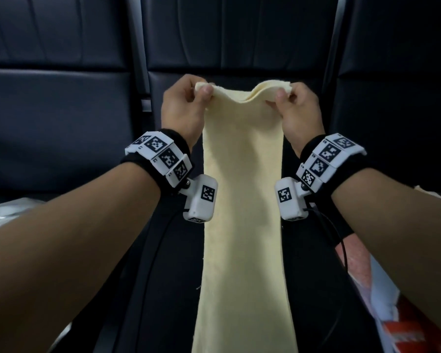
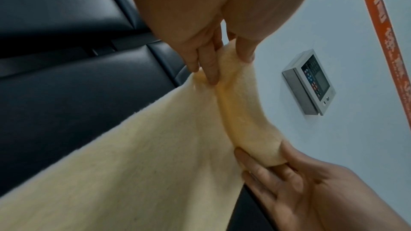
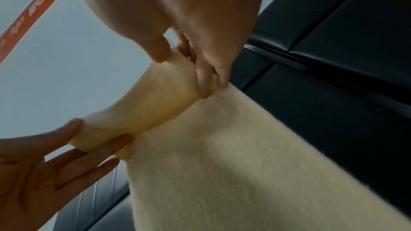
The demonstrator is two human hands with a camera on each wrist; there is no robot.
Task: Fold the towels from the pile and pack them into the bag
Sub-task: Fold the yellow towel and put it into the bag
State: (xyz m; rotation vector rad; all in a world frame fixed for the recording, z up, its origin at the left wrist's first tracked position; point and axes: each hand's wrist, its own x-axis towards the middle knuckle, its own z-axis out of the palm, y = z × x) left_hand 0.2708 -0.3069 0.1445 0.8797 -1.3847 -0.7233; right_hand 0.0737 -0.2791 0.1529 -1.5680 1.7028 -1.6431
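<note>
The fingers of the left hand (image 1: 182, 108) and the right hand (image 1: 299, 110) pinch the top corners of a long pale-yellow fleecy towel (image 1: 242, 200), which hangs between the forearms before black padded leather seats (image 1: 61, 110). Only the wrist views show a pale wall (image 2: 333, 41) with a grey control panel (image 2: 311, 83) and an orange printed strip (image 2: 382, 24).

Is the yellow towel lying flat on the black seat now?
No, the left hand and the right hand pinch the top corners of the yellow towel, which hangs down in the air between the forearms.

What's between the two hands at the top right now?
Only the pale yellow towel's top edge spans from the left hand to the right hand, sagging slightly mid-span; each hand pinches a corner. The head view shows this.
</note>
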